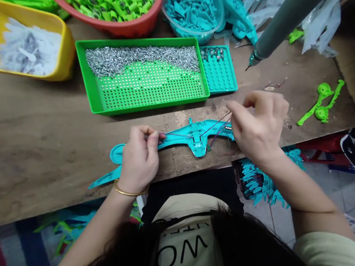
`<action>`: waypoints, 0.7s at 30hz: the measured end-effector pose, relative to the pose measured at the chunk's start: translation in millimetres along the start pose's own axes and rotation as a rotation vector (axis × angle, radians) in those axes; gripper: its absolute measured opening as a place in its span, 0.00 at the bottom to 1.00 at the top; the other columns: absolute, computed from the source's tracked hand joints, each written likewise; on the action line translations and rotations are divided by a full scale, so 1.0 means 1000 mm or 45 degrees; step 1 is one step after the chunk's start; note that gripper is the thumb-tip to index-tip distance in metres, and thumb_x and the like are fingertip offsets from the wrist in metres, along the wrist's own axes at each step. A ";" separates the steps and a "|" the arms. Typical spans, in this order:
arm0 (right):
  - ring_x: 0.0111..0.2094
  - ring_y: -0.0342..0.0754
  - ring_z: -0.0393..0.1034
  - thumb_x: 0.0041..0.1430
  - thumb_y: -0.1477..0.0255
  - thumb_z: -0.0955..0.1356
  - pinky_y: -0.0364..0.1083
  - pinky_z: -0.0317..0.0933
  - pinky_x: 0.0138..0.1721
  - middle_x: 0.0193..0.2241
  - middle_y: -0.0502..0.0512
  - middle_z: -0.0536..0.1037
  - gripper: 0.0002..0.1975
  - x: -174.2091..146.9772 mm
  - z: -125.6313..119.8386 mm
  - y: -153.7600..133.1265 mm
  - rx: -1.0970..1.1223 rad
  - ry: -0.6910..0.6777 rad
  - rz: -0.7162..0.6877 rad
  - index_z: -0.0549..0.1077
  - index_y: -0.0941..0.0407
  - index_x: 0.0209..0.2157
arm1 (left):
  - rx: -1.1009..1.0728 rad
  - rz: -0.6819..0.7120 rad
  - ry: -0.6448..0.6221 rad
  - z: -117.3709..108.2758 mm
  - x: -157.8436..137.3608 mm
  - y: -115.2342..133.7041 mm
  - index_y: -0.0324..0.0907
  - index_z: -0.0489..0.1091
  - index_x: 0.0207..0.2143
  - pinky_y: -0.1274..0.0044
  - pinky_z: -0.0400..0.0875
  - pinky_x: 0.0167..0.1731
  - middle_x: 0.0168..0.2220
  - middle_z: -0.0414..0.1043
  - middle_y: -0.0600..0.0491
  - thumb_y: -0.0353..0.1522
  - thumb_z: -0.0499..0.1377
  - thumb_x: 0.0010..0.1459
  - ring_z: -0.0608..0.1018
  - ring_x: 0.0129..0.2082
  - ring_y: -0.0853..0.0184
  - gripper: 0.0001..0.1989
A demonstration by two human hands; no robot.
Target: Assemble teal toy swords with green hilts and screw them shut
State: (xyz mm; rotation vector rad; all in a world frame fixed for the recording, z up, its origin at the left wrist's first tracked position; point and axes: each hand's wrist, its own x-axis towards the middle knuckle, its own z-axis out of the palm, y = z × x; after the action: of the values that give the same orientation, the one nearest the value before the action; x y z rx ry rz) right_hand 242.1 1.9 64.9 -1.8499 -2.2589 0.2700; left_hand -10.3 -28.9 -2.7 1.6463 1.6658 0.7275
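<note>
A long turquoise plastic toy shell half point(180, 137) lies across the table edge, its hollow inside facing up. Thin dark wires point(216, 125) run over its middle. My left hand point(142, 159) is closed above the shell's left part, pinching a wire that stretches toward the middle. My right hand point(259, 123), over the shell's right end, is closed in a pinch on the end of another wire pulled up and taut. A small green circuit piece point(208, 147) sits at the shell's lower edge. Near my right hand, a silvery part shows inside the shell.
Behind the shell stands a green tray point(144, 106) of small screws, beside a turquoise tray point(226, 76). A red bowl point(113, 29), yellow bin point(66, 52) and clear tub point(192, 35) hold parts. An electric screwdriver point(272, 31) hangs overhead. Green pieces point(324, 101) lie at right.
</note>
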 end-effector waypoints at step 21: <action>0.34 0.44 0.66 0.64 0.58 0.62 0.46 0.63 0.39 0.33 0.52 0.72 0.16 -0.016 0.025 0.041 0.790 0.287 0.448 0.72 0.55 0.42 | -0.714 -0.241 0.164 0.002 0.007 0.013 0.49 0.52 0.39 0.67 0.78 0.32 0.34 0.71 0.57 0.38 0.46 0.67 0.80 0.30 0.68 0.05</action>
State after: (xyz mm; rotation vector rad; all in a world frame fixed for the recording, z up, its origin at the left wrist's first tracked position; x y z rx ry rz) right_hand 277.4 -6.4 29.3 -1.7932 -1.4621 0.6880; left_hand -0.1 -21.5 5.5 1.0546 1.4951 1.1006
